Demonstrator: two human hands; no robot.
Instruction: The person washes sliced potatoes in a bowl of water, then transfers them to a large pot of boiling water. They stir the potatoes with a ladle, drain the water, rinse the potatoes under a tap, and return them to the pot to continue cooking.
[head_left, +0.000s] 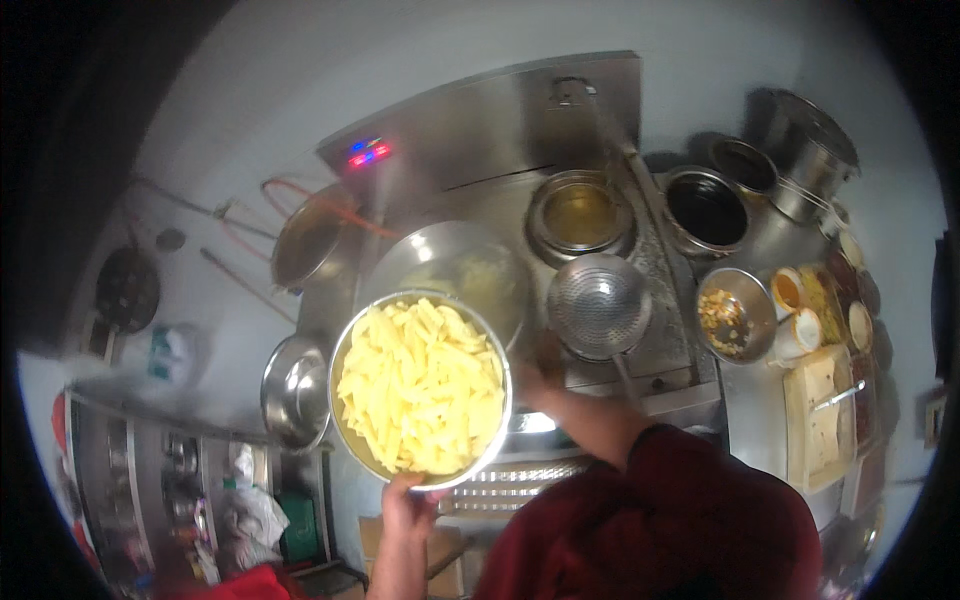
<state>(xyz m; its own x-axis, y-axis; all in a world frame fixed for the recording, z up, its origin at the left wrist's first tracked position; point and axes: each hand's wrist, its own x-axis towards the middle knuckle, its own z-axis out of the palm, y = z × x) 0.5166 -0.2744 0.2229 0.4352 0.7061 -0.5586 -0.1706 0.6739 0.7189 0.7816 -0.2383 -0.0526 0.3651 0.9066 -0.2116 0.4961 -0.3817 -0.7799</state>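
A round metal bowl (335, 420) heaped with pale yellow potato strips (420, 382) is raised before me, over the front of the stove. My left hand (409, 499) grips its near rim, thumb on top. At the bowl's right edge is my right hand (536, 382), blurred, its fingers hidden, so I cannot tell whether it grips the rim. Beyond the bowl, and partly covered by it, is a wide metal pan or wok (450, 247) with something pale yellow in it. To the right a perforated metal strainer ladle (600, 304) rests with its handle towards me.
A pot of yellowish liquid (581, 216) sits behind the strainer. Right of it stand a pot of dark liquid (706, 210), a bowl with chopped bits (735, 315) and a cream tray (810, 435). An empty metal bowl (296, 394) and an orange hose (330, 202) are at left.
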